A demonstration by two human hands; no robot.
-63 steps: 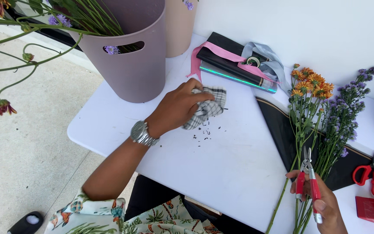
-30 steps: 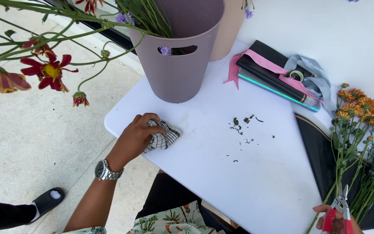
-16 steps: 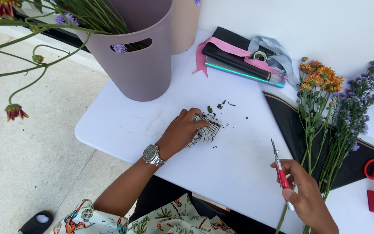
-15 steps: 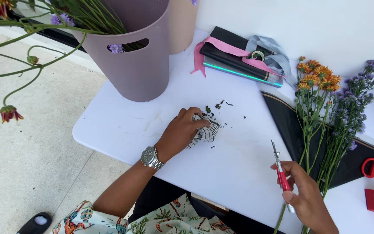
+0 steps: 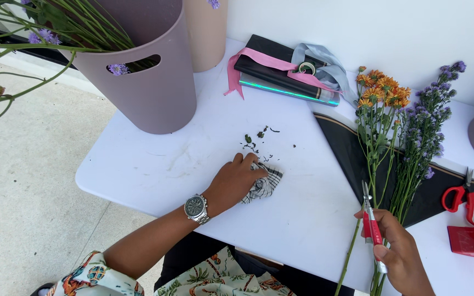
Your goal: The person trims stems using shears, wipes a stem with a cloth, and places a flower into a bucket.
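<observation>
the checked cloth (image 5: 263, 185) is pressed to the white table (image 5: 154, 164) under the left hand (image 5: 236, 181), near the middle of the tabletop and just below a scatter of dark leaf bits (image 5: 256, 141). the cloth is small, white with dark grid lines, and is bunched into soft folds, with its free edge poking out at three o'clock of the hand. the left hand is laid palm down, its fingers curled over the cloth and holding it against the surface.

as for progress, the wiping looks only partly done: crumbs are seen at twelve o'clock of the cloth, touching its upper edge and trailing away from it, and faint smears are left on the table at nine o'clock. the surface below the cloth appears clean.

the right hand (image 5: 399, 252) is closed around red-handled scissors (image 5: 371, 225), blades pointing to twelve o'clock, beside the green stems of orange flowers (image 5: 381, 90) and purple flowers (image 5: 432, 112) that are laid on a black sheet (image 5: 352, 153). a mauve bucket (image 5: 149, 82) is stood at eleven o'clock of the cloth, well apart from it.
</observation>
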